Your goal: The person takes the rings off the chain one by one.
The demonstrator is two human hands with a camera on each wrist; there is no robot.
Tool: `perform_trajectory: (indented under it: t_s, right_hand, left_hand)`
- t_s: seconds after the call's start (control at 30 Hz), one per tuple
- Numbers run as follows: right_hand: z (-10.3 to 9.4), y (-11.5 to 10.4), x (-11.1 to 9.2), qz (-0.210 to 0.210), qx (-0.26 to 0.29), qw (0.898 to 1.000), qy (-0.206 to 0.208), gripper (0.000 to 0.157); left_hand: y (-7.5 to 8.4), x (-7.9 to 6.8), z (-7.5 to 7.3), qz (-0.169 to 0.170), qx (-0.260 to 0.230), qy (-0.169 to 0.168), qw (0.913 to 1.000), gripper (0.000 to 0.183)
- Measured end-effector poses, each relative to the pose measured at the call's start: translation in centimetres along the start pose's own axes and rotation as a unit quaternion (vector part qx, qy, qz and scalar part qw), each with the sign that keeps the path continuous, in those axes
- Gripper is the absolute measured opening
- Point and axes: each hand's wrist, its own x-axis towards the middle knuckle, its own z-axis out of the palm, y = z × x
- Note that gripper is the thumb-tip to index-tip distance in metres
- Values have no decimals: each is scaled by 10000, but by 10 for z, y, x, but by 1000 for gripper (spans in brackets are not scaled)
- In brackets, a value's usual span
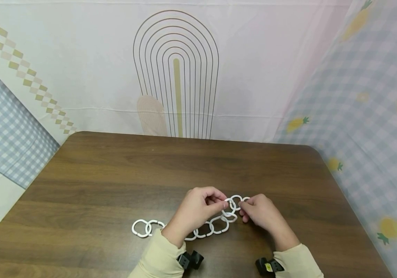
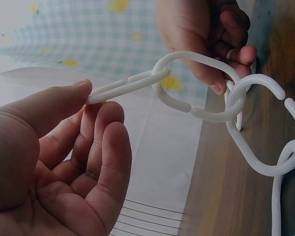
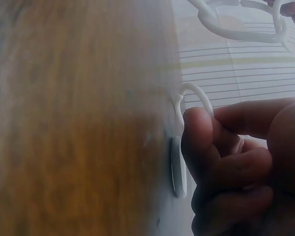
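Observation:
Several white C-shaped plastic rings are joined into a chain [image 1: 224,230], which runs across the table beneath my left wrist. My left hand [image 1: 200,208] pinches one link [image 2: 119,92] between thumb and fingertip; in the left wrist view this link passes through the neighbouring one [image 2: 211,116]. On the right, my right hand [image 1: 264,214] pinches a separate-looking part of the white rings, a curved link [image 3: 199,93] in the right wrist view; its lower part is hidden by the fingers. Whether that link is joined to the chain, I cannot tell.
The chain's other end [image 1: 133,228] lies on the brown wooden table [image 1: 115,173], left of my left sleeve. Another white ring [image 3: 182,189] shows just below the right fingertips. A patterned cloth [image 1: 254,77] hangs behind the table's far edge.

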Motion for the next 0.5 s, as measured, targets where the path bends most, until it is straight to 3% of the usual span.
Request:
perform_trajectory:
  t_s: [0.5]
  right_hand:
    - [2, -1, 0, 142, -117, 9996, -233, 33]
  left_hand:
    - [1, -1, 0, -9, 17, -12, 10000, 5]
